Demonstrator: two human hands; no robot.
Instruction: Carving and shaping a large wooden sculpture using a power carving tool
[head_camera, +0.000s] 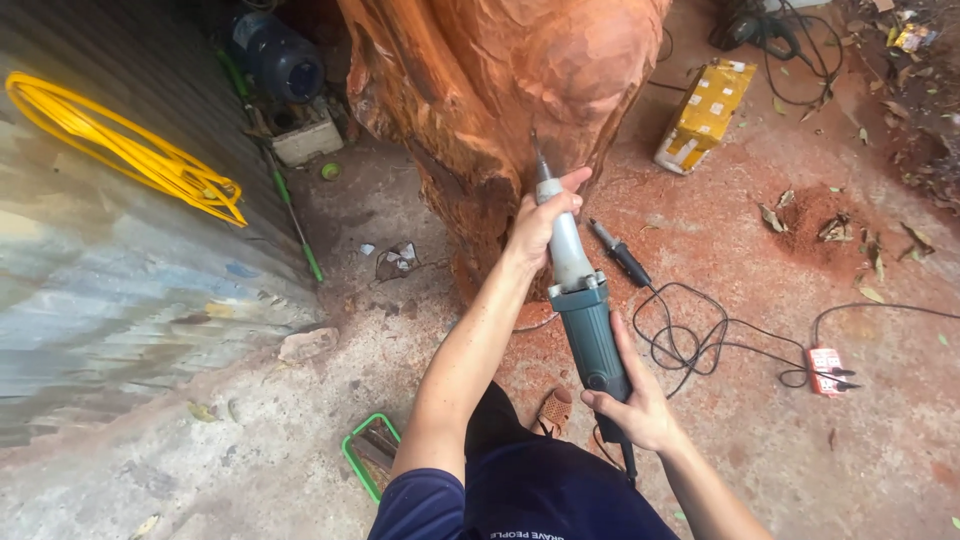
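Frame centre: left hand (540, 225) clamped round grinder (580, 300) neck, right hand (635, 405) gripping its rear; bit against carved red wood (480, 90).

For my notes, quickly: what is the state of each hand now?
Left hand: closed on the front neck of the die grinder.
Right hand: closed on the grinder's rear body.
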